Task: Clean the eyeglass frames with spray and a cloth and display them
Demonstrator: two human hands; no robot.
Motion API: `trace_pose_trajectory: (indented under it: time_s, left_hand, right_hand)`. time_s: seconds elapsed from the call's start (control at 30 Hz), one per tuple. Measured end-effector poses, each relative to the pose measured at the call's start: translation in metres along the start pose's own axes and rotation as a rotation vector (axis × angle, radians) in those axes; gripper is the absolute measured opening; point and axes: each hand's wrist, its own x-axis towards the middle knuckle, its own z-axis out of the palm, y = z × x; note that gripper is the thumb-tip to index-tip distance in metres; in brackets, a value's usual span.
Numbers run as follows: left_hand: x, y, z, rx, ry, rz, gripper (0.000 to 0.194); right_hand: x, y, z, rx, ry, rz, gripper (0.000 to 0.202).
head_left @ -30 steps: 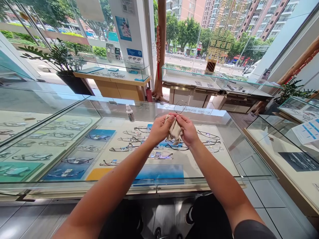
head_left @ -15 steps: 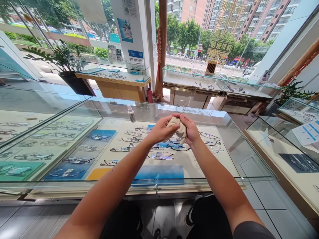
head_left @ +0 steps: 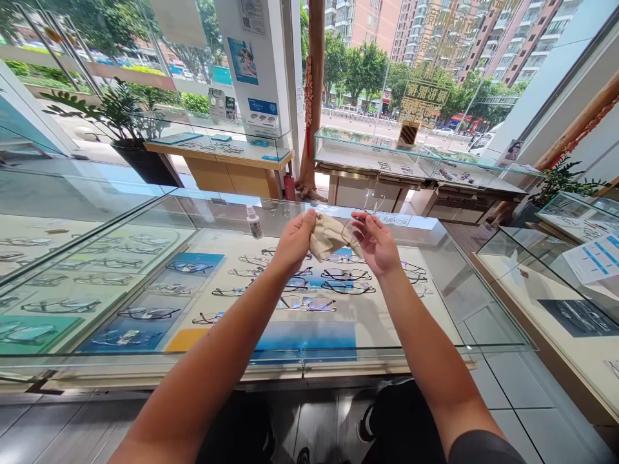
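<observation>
My left hand (head_left: 293,241) pinches a beige cleaning cloth (head_left: 327,235) above the glass display counter (head_left: 435,283). My right hand (head_left: 376,243) holds a thin-framed pair of glasses (head_left: 363,212) by its fingertips, lenses up and to the right. The cloth's free end reaches toward the glasses between the two hands. A small white spray bottle (head_left: 253,222) stands on the counter top just left of my left hand. Several pairs of glasses (head_left: 345,275) lie in rows inside the case beneath my hands.
More glass showcases stand at the far left (head_left: 58,212), ahead (head_left: 387,145) and at the right (head_left: 575,258). A potted plant (head_left: 120,122) sits at the back left. A wooden post (head_left: 312,96) rises behind the counter. Windows show the street outside.
My hands have drawn apart and risen slightly. The cloth was wrapped around the glasses between both hands; now the left hand has the cloth and the right hand holds the glasses uncovered.
</observation>
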Motion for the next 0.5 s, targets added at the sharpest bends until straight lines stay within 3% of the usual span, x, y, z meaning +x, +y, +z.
trace_pose_trajectory:
  time_s: [0.1, 0.23, 0.37, 0.5]
  left_hand:
    - [0.010, 0.012, -0.013, -0.088, 0.122, 0.015, 0.056]
    - [0.015, 0.022, -0.023, -0.155, 0.162, 0.039, 0.050]
    - [0.010, 0.019, -0.020, -0.147, 0.080, 0.010, 0.051]
    - [0.001, 0.008, -0.005, -0.077, -0.030, 0.019, 0.054]
  right_hand:
    - [0.004, -0.006, -0.007, -0.014, 0.021, -0.014, 0.027]
    - [0.005, -0.005, -0.009, -0.002, 0.018, -0.017, 0.027]
    - [0.003, -0.001, -0.007, -0.068, 0.026, -0.071, 0.030]
    - [-0.002, 0.005, 0.002, -0.273, 0.043, -0.221, 0.032]
